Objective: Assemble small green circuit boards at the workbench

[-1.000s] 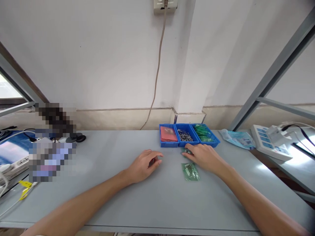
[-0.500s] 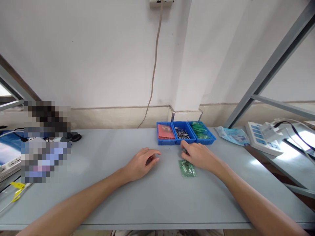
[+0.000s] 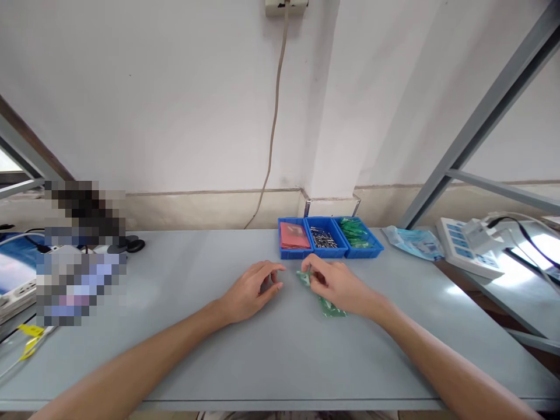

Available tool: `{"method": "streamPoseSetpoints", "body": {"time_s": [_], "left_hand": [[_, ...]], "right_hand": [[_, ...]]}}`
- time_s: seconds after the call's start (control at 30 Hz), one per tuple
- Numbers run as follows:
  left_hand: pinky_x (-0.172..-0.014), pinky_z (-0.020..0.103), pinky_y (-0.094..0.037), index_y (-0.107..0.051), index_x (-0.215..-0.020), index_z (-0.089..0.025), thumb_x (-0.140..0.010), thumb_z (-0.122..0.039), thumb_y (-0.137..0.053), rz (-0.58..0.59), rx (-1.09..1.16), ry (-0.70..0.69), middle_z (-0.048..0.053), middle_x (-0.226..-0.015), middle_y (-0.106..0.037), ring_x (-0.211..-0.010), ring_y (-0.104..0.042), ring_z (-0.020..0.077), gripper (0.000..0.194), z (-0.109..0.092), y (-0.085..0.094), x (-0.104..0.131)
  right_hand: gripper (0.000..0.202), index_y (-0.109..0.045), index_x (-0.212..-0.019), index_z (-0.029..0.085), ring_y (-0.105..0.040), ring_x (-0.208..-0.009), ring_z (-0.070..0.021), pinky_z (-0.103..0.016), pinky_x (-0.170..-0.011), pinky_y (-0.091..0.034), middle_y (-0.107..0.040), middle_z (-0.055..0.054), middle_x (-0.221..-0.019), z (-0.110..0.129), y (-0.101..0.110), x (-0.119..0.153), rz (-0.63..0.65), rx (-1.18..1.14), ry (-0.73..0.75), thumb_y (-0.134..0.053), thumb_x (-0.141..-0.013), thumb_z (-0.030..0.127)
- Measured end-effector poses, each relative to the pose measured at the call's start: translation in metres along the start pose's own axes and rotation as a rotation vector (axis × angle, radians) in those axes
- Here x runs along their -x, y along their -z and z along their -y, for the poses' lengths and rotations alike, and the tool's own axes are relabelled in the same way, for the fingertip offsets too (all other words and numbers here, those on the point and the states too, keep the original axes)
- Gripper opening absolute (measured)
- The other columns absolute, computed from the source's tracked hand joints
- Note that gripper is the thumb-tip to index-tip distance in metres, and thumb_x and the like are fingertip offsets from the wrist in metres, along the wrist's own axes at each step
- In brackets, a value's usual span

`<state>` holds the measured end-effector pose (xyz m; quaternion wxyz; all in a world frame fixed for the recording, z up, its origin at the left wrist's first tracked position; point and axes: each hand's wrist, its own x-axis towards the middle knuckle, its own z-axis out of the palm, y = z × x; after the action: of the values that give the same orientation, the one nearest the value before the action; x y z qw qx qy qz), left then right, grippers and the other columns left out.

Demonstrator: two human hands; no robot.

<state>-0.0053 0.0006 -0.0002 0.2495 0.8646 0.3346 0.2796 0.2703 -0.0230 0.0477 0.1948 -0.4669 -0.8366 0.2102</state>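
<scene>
My left hand [image 3: 254, 293] rests on the grey table with thumb and fingers curved apart, holding nothing. To its right, my right hand [image 3: 339, 286] pinches a small green packet [image 3: 303, 278] between thumb and fingers. Another green packet [image 3: 333, 309] lies on the table, partly under my right hand. Behind the hands stand three joined blue trays: the left one holds red packets [image 3: 294, 235], the middle one loose metal pieces [image 3: 324, 237], the right one green packets [image 3: 353, 232].
A light blue plastic packet [image 3: 413, 242] and a white power strip [image 3: 468, 248] lie at the right. At the left are black round objects [image 3: 135, 244], another power strip [image 3: 20, 297], cables and a blurred-out area. A cable [image 3: 275, 111] hangs down the wall.
My right hand has moved left and slightly toward me, and a small green packet now shows at its fingertips. My left hand has barely moved.
</scene>
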Motion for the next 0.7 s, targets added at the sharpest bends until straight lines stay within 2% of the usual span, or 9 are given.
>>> {"method": "streamPoseSetpoints", "body": {"time_s": [0.13,0.27,0.33,0.47,0.53,0.63,0.7], "left_hand": [[-0.086,0.033,-0.05,-0.053,-0.142,-0.026,-0.104,-0.035,-0.059,0.022,-0.01,-0.03,0.007,-0.115,-0.063,-0.095,-0.057,0.0204,0.04,-0.002,0.0,0.0],[-0.089,0.034,-0.048,-0.062,-0.123,-0.023,-0.105,-0.035,-0.059,0.01,-0.002,-0.074,0.005,-0.104,-0.065,-0.096,-0.056,0.0211,0.022,-0.003,0.0,-0.001],[-0.088,0.034,-0.048,-0.063,-0.117,-0.022,-0.106,-0.037,-0.057,0.0,0.028,-0.064,0.004,-0.1,-0.065,-0.094,-0.056,0.0205,0.02,-0.005,0.0,-0.001],[-0.081,0.031,-0.048,-0.063,-0.107,-0.022,-0.107,-0.039,-0.054,-0.024,0.078,0.002,0.003,-0.096,-0.064,-0.09,-0.057,0.019,0.02,-0.007,0.0,0.0],[-0.077,0.029,-0.047,-0.063,-0.105,-0.021,-0.106,-0.039,-0.055,-0.049,0.081,0.024,0.003,-0.095,-0.063,-0.089,-0.057,0.0186,0.019,-0.007,0.0,0.0],[-0.07,0.027,-0.046,-0.062,-0.103,-0.021,-0.105,-0.039,-0.056,-0.082,0.084,0.039,0.003,-0.094,-0.061,-0.087,-0.057,0.0177,0.019,-0.008,0.0,0.0],[-0.067,0.026,-0.045,-0.061,-0.103,-0.022,-0.105,-0.04,-0.056,-0.087,0.092,0.046,0.003,-0.094,-0.061,-0.087,-0.057,0.0175,0.019,-0.008,-0.001,0.001]], "right_hand": [[0.017,-0.053,-0.11,0.029,-0.048,-0.066,-0.0143,-0.024,-0.062,-0.039,-0.057,0.007,-0.075,0.006,-0.017,-0.001,0.048,-0.196,0.03,-0.052,-0.096,0.019],[0.015,-0.054,-0.109,0.028,-0.05,-0.068,-0.0143,-0.024,-0.062,-0.037,-0.059,0.006,-0.079,0.006,-0.026,-0.003,0.019,-0.278,0.018,-0.053,-0.097,0.019],[0.012,-0.054,-0.109,0.028,-0.051,-0.069,-0.0145,-0.025,-0.061,-0.037,-0.061,0.005,-0.081,0.005,-0.028,-0.004,-0.001,-0.306,0.01,-0.051,-0.099,0.021],[0.012,-0.055,-0.114,0.028,-0.057,-0.077,-0.0157,-0.027,-0.068,-0.041,-0.066,0.003,-0.089,0.004,-0.031,-0.006,-0.038,-0.336,0.023,-0.048,-0.104,0.026],[0.012,-0.056,-0.115,0.028,-0.058,-0.082,-0.0167,-0.028,-0.072,-0.043,-0.067,0.002,-0.094,0.005,-0.033,-0.006,-0.051,-0.325,0.022,-0.053,-0.105,0.032],[0.013,-0.06,-0.107,0.028,-0.058,-0.084,-0.0176,-0.028,-0.07,-0.041,-0.067,0.002,-0.094,0.006,-0.034,-0.007,-0.082,-0.276,0.003,-0.061,-0.103,0.039],[0.012,-0.061,-0.102,0.027,-0.056,-0.085,-0.0177,-0.028,-0.069,-0.04,-0.067,0.001,-0.096,0.005,-0.035,-0.008,-0.11,-0.258,0.011,-0.059,-0.104,0.039]]}}
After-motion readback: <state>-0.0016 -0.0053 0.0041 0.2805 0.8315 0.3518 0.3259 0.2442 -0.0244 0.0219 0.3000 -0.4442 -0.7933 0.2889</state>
